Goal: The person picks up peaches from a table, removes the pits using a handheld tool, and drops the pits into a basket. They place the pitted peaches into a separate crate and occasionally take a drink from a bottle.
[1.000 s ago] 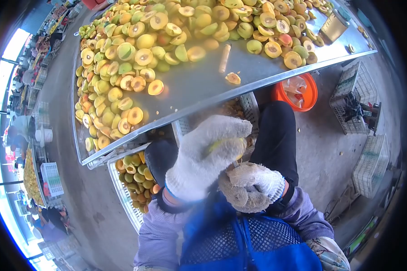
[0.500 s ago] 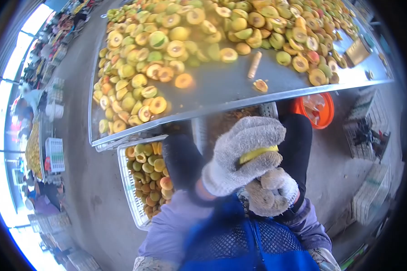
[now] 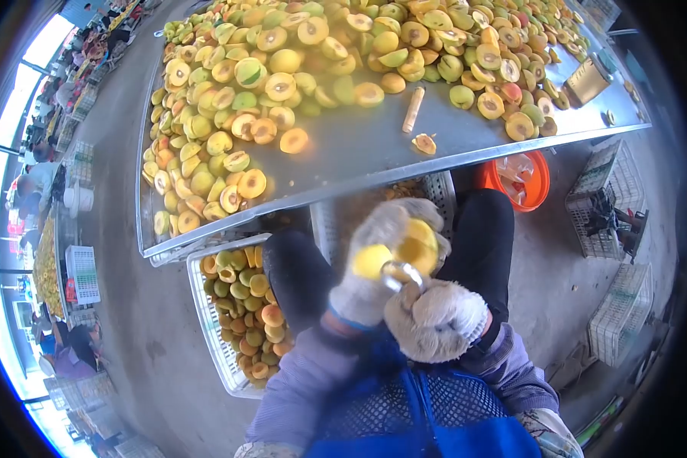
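My left hand [image 3: 370, 282], in a whitish glove, holds yellow fruit pieces [image 3: 416, 246] above my lap. One piece sits between the fingers and another [image 3: 372, 261] shows at the near side. My gloved right hand [image 3: 439, 319] is closed on a small metal tool [image 3: 401, 275], whose ring-shaped end touches the fruit. Motion blurs the fruit and the left fingers. Beyond the hands, halved fruit [image 3: 282, 85] is heaped on a metal table [image 3: 343, 164]. A wooden-looking stick [image 3: 414, 109] and a torn fruit piece [image 3: 424, 143] lie near its front edge.
A white crate of fruit [image 3: 225, 347] stands left of my legs. An orange bucket [image 3: 538, 180] holding clear plastic is under the table's right side. White crates [image 3: 620, 313] stand at the right. People [image 3: 76, 343] and another fruit-laden table [image 3: 47, 267] are at far left.
My left hand has turned and opened up around the fruit, showing two yellow parts. The metal tool in my right hand has come into sight against the fruit. The view has shifted slightly.
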Demonstrator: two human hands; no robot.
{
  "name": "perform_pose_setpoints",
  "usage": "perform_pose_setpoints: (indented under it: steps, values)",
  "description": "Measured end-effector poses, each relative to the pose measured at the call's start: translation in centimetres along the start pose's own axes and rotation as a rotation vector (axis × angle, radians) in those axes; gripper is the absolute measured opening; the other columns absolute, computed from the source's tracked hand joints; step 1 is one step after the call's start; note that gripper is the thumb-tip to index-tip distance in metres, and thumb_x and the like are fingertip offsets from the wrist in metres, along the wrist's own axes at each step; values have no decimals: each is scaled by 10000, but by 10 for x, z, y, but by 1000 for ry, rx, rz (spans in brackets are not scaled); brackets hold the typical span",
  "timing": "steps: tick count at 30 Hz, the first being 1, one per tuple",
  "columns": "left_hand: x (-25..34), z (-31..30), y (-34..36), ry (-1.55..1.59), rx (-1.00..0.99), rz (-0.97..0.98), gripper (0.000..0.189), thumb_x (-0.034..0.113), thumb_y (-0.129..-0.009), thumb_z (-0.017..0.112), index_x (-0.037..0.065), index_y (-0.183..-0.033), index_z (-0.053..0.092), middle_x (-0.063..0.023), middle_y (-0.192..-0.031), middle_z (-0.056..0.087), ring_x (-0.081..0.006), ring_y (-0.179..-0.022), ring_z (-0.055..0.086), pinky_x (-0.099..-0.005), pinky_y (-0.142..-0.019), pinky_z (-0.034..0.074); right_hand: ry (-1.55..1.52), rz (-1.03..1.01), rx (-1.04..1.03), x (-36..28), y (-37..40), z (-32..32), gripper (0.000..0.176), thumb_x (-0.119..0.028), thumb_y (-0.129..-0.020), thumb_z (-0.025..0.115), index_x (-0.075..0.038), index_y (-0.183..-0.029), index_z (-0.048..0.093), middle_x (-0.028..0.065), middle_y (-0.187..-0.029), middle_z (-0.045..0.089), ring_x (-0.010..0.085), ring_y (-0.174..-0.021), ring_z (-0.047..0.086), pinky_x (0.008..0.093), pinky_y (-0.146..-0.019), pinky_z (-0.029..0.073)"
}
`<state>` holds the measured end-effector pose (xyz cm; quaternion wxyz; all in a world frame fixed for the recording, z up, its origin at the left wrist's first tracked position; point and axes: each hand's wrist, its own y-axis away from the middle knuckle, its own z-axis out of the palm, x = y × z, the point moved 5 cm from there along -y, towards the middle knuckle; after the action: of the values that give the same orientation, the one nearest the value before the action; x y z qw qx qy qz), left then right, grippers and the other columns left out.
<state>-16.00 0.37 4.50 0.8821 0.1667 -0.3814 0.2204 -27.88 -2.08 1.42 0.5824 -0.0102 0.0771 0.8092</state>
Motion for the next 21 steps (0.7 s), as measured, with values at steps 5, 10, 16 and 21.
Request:
perform_pose_setpoints:
  steps: [5,10,16,21]
  values:
    - [22,-50,3,-297,183,116,509,494,-960,545,13,-1118,597,-93,-1110,622,-206,-1000,636,-335,-847,520,-154,-13,41,-7,-10,1,281,-136,-930,597,0,-1176,612,80,-1042,668,167,-928,652,262,-836,521]
    - [30,-73,2,-1414,364,213,244,220,-972,584,12,-1085,644,-56,-1100,640,-170,-1043,609,-319,-866,498,373,11,193,-10,-29,-3,236,-211,-911,607,4,-1009,614,70,-865,636,146,-730,600,251,-655,472]
    - [66,-108,30,-556,555,39,268,194,-994,547,-8,-1152,624,-50,-1060,649,-119,-960,598,-250,-865,478,636,-62,403,-29,-31,14,380,-330,-893,605,10,-724,615,73,-610,569,122,-411,501,248,-402,404]
    - [86,-184,96,-1006,672,31,365,248,-936,624,20,-1219,598,-71,-1091,640,-153,-992,579,-279,-869,465,549,174,384,-27,-25,-7,253,-271,-938,578,-35,-876,645,25,-661,595,74,-454,525,203,-380,379]
